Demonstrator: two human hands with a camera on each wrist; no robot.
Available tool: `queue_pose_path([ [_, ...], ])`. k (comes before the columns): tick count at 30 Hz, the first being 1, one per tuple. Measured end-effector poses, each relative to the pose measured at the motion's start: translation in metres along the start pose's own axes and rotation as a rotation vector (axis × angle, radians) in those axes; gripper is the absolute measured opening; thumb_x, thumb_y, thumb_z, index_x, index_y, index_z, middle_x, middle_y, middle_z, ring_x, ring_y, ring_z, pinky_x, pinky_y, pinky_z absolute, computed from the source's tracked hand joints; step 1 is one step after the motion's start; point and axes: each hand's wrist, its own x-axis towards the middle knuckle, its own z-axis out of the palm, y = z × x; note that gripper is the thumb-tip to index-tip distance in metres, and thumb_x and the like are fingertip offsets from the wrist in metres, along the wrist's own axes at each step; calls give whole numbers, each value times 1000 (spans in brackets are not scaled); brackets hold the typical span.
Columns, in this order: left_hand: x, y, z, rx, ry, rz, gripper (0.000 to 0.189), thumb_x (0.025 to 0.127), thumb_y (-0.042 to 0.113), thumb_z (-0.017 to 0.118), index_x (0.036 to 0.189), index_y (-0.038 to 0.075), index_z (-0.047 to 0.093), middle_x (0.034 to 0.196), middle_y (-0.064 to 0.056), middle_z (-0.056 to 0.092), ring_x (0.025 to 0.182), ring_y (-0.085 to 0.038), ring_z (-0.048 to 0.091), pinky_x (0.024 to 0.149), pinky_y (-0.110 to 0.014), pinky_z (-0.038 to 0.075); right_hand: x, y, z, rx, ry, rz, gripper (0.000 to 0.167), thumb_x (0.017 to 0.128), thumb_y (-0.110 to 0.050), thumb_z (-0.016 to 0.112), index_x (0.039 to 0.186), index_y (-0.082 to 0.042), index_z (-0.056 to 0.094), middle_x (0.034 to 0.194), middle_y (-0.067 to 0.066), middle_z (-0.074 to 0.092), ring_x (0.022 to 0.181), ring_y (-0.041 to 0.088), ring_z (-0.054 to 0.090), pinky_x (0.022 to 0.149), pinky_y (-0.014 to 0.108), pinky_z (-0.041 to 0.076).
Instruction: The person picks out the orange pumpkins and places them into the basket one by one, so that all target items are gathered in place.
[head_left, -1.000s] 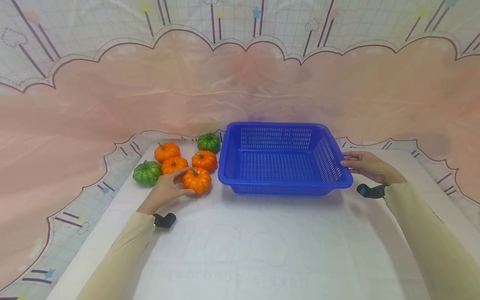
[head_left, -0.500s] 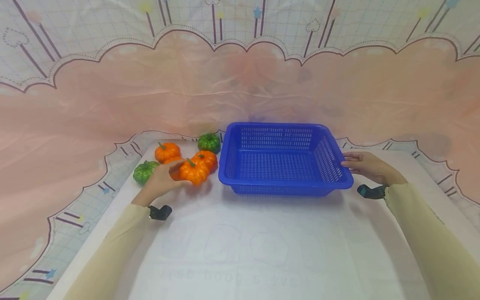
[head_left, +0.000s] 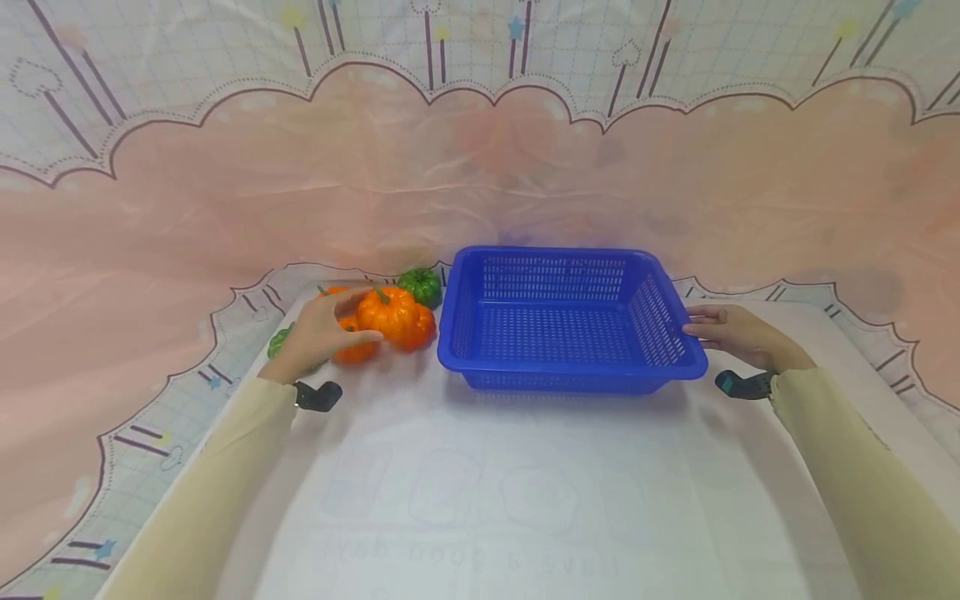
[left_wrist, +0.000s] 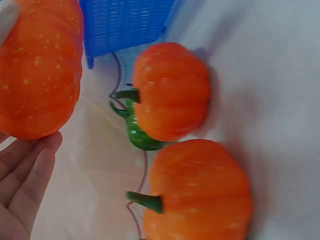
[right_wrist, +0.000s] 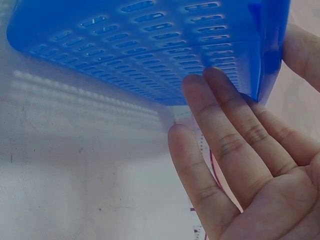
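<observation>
My left hand [head_left: 311, 329] grips an orange toy pumpkin [head_left: 388, 310] between thumb and fingers, lifted above the others. In the left wrist view the held pumpkin [left_wrist: 40, 70] fills the upper left, with fingers under it. Below it sit another orange pumpkin [head_left: 423, 327] and one nearer the hand [head_left: 355, 346]. My right hand [head_left: 738, 335] is at the right end of the blue plastic basket [head_left: 570, 367]. In the right wrist view the thumb lies on the outside of the rim [right_wrist: 272, 55], and nearly straight fingers [right_wrist: 225, 135] reach under it to the slotted wall.
A green pumpkin [head_left: 421, 287] stands at the back, left of the basket. Another green pumpkin [head_left: 277, 342] and an orange one [head_left: 333, 291] are partly hidden by the left hand. The white-covered table [head_left: 480, 483] meets a patterned pink cloth [head_left: 525, 183] behind.
The left hand has raised the front orange pumpkin off the table and carried it back over the pumpkin behind. The right hand and basket have stayed in place.
</observation>
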Motion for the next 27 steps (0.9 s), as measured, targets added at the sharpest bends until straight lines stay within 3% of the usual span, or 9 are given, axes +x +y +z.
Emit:
queue_pose_path([
  [6, 15, 12, -6, -51, 8, 15, 79, 72, 44, 78, 138, 12, 47, 140, -10, 51, 126, -33, 49, 106, -52, 40, 0, 0, 0, -16, 9, 9, 72, 96, -28, 54, 145, 10, 18, 111, -14, 56, 94, -12, 57, 94, 22, 51],
  [9, 24, 17, -7, -35, 18, 36, 77, 72, 45, 78, 137, 16, 49, 137, -9, 54, 117, -31, 54, 98, -49, 47, 0, -1, 0, -29, 13, 11, 72, 96, -29, 53, 145, 10, 18, 121, -6, 56, 94, -12, 57, 95, 23, 51],
  [12, 32, 23, -6, -25, 14, 53, 75, 71, 44, 79, 135, 18, 50, 134, -8, 56, 115, -29, 55, 96, -48, 48, 0, -1, 0, -34, 14, 11, 71, 96, -30, 53, 145, 10, 19, 126, 0, 54, 94, -12, 57, 96, 24, 51],
  [16, 44, 30, -3, -99, -17, 110, 71, 72, 39, 80, 135, 22, 52, 135, -4, 56, 122, -25, 53, 105, -48, 42, 0, 0, 0, -31, 14, 10, 71, 96, -29, 52, 145, 10, 18, 132, 8, 51, 94, -12, 57, 96, 25, 50],
  [21, 56, 40, 2, -173, -61, 169, 69, 73, 37, 80, 135, 30, 50, 135, 2, 55, 121, -21, 53, 106, -44, 42, 1, 0, 1, -44, 15, 17, 72, 96, -31, 52, 145, 9, 17, 145, 28, 34, 94, -15, 55, 99, 27, 49],
  [27, 70, 55, 9, -155, -80, 189, 73, 71, 38, 81, 135, 19, 52, 135, -2, 55, 122, -23, 53, 105, -44, 43, 1, -3, 2, -43, 11, 20, 72, 97, -31, 51, 145, 9, 16, 147, 32, 27, 93, -16, 54, 97, 25, 49],
])
